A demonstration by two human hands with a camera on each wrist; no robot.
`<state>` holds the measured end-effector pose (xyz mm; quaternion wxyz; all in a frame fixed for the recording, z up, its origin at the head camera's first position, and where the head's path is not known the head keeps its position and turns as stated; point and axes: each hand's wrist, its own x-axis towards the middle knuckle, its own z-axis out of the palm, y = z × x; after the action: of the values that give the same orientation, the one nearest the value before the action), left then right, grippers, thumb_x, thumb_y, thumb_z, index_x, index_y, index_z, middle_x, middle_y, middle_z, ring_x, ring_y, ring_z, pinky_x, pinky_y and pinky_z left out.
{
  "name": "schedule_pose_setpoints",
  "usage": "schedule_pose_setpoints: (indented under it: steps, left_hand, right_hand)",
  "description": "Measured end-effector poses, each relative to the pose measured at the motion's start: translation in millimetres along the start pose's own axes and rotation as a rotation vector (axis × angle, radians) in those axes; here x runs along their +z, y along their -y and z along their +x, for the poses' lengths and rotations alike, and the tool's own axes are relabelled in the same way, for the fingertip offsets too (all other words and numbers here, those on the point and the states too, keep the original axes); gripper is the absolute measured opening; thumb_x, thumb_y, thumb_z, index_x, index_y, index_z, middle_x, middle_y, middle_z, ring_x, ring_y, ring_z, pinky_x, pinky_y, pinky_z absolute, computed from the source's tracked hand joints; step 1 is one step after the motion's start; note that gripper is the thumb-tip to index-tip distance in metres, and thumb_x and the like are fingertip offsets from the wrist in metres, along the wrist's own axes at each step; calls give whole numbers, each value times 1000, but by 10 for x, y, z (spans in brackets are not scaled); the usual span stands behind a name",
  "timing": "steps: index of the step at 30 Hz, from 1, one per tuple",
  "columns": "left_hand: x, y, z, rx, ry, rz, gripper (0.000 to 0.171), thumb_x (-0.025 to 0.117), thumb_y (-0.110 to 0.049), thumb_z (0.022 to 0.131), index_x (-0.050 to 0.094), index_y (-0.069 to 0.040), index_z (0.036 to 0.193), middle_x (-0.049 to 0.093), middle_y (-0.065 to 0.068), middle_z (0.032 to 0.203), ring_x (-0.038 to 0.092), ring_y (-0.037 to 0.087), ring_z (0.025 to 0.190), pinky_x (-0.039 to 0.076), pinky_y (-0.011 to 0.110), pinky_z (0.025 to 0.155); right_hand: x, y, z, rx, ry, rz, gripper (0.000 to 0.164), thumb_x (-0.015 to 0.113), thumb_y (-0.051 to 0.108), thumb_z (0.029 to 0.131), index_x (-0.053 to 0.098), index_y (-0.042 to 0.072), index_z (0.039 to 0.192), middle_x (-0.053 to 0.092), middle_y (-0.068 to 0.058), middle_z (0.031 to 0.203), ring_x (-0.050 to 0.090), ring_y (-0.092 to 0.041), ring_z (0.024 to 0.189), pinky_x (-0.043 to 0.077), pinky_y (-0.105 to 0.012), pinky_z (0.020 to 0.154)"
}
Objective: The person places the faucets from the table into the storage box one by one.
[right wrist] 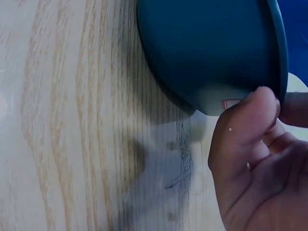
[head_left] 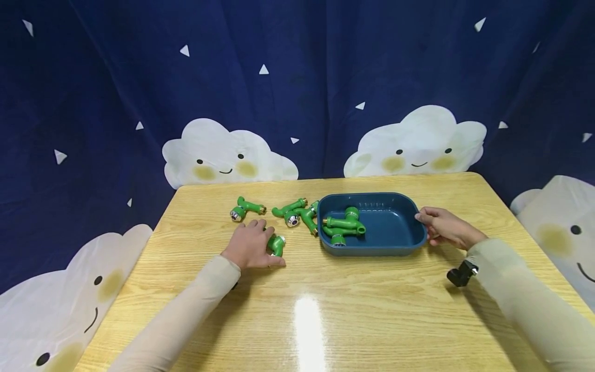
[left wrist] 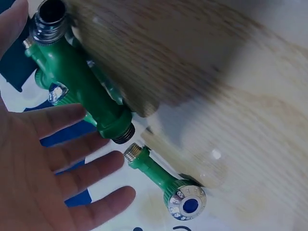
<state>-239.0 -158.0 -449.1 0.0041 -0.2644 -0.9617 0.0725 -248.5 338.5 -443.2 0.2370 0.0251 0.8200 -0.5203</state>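
Observation:
My left hand hovers over a green tap with a threaded end. Seen from the left wrist, the fingers are spread and fairly straight beside that tap, and I cannot tell whether they touch it. On the right, my right hand pinches the rim of a dark blue tub between thumb and fingers. The right wrist view shows the thumb against the tub's outer wall. Two green taps lie in the tub's left half.
Behind the left hand lies another green tap with a chrome knob. Two more taps lie close together by the tub's left side. The wooden table ends at a dark blue curtain with cloud shapes.

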Motion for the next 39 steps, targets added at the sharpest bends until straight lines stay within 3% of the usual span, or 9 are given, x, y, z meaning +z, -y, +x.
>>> schedule_pose_setpoints:
  steps: [2,5,9,17,22,25,32,34,39]
  left_hand:
    - [-1,-1,5,32,15,-34,99,59,-85,71,56,-14,140,55,13,140,54,34,128,48,58,99]
    - [-3,16,13,133,43,-99,96,68,-75,73,49,-16,146,50,11,147,49,33,135,40,59,110]
    - [-7,42,14,245,60,-157,87,79,-58,74,49,-18,146,51,9,144,48,31,136,29,63,117]
    - [-17,71,24,294,77,-225,84,84,-48,72,52,-16,143,58,9,131,58,26,117,44,48,109]
    - [-33,77,26,292,87,-227,87,86,-48,70,52,-16,143,59,7,125,58,22,107,49,42,100]
    - [-36,68,27,258,95,-211,87,85,-47,72,50,-14,145,59,7,123,58,20,103,50,41,95]
    - [-19,15,26,67,143,-137,91,70,-68,78,46,-14,148,60,13,128,59,31,115,50,56,92]
    - [-10,13,23,45,148,-145,92,70,-68,77,46,-15,148,59,13,130,58,32,119,48,60,97]
    - [-5,32,23,41,159,-174,93,74,-63,77,43,-15,150,56,12,136,54,32,124,48,58,100]
  right_hand:
    - [0,-4,1,2,0,-1,29,40,32,107,44,13,86,45,4,67,53,-9,63,51,-23,56]
    - [1,2,-4,2,0,2,29,40,32,107,45,13,86,46,4,67,53,-9,62,50,-23,56]
    - [4,22,-10,-5,-1,2,28,41,32,107,46,13,87,46,4,68,53,-8,62,51,-23,56]
    - [6,23,-2,-7,9,-2,29,40,32,108,44,10,89,45,3,69,52,-10,63,51,-24,57]
    - [6,35,-4,-13,16,0,30,39,33,108,43,10,88,43,3,69,51,-11,62,51,-25,58]
    - [6,42,-11,-20,17,-5,30,39,33,108,43,10,89,43,3,69,51,-11,61,51,-25,58]
    - [15,17,-17,-14,22,18,30,39,32,108,43,11,87,44,3,68,51,-11,60,51,-25,58]
    - [17,8,-15,-14,21,16,30,39,32,108,43,11,87,43,3,68,51,-11,61,51,-25,58]
    - [13,8,-12,-18,12,4,30,39,32,108,42,11,87,41,3,68,50,-11,60,50,-25,58]
